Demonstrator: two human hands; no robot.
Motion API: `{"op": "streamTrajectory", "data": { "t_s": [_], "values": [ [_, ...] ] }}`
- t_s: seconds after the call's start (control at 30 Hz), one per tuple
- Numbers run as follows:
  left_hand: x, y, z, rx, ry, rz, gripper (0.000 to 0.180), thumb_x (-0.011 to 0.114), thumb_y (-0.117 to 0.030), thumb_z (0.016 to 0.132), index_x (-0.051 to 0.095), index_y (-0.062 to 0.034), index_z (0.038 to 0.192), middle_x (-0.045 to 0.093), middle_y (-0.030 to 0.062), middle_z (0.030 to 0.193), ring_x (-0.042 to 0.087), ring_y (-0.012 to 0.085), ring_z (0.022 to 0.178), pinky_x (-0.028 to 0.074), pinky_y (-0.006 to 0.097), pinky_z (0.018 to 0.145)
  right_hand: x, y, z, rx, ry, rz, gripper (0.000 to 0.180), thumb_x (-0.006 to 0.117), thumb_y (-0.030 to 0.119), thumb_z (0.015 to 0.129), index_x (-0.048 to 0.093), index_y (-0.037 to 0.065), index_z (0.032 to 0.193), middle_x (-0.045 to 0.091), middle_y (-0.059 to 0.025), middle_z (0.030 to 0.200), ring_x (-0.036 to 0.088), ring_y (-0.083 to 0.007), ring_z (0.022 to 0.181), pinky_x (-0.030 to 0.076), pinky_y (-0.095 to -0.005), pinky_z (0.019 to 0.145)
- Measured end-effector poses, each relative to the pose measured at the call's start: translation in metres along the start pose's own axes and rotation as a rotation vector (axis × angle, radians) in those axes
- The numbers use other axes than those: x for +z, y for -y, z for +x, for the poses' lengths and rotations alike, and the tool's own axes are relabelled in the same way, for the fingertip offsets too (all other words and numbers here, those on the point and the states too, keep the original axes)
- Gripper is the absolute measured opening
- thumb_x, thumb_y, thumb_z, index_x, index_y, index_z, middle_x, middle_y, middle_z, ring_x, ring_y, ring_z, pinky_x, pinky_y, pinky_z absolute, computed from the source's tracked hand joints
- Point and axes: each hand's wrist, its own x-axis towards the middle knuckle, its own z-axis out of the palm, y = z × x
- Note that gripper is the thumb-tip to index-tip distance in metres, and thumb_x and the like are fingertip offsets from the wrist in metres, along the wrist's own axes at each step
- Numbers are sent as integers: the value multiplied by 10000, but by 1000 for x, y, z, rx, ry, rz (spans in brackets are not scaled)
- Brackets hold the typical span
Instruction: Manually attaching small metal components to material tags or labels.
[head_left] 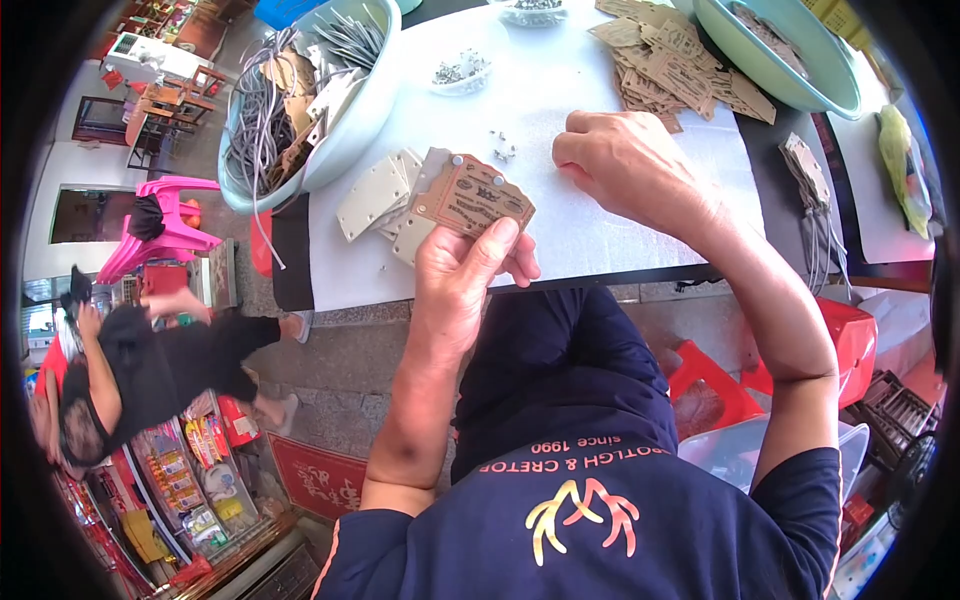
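Note:
My left hand (462, 268) holds a brown cardboard tag (470, 196) with two small metal rivets on it, thumb pressed on its lower edge, above the near edge of the white table (560, 210). My right hand (625, 160) rests on the table with fingers curled, next to several tiny silver rivets (503, 148). What its fingertips pinch is hidden. A fan of pale blank tags (378, 195) lies on the table just left of the held tag.
A pale green basin (372, 110) with grey cords and tags sits at the left. A second basin (785, 75) stands at the right, beside a pile of brown tags (680, 65). Small dishes of rivets (460, 72) stand behind. A person (150, 350) bends over at the far left.

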Motion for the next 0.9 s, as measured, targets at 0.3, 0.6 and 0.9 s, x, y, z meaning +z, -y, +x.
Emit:
{"op": "streamTrajectory", "data": {
  "t_s": [0.3, 0.6, 0.9],
  "values": [
    [3, -2, 3, 17, 1, -3, 166, 570, -150, 947, 583, -13, 1039, 619, 77, 793, 606, 161, 668, 475, 284, 577, 4, -4, -2, -23, -89, 90, 87, 658, 89, 785, 623, 27, 834, 623, -112, 841, 642, -303, 758, 516, -391, 669],
    [3, -1, 6, 47, 30, 10, 196, 554, -171, 960, 577, -5, 1062, 615, 78, 805, 598, 156, 665, 475, 279, 583, 5, 36, -19, 324, 49, 1153, 255, 624, 224, 875, 644, -21, 940, 623, -17, 735, 567, -66, 665, 488, -237, 588],
    [5, -2, 6, 67, 54, 32, 201, 536, -156, 968, 556, -13, 1109, 609, 75, 856, 596, 156, 667, 480, 276, 573, 18, 37, -19, 416, 28, 1529, 245, 636, 236, 861, 652, 1, 930, 590, -6, 743, 549, -67, 683, 473, -220, 529]
  ]
}}
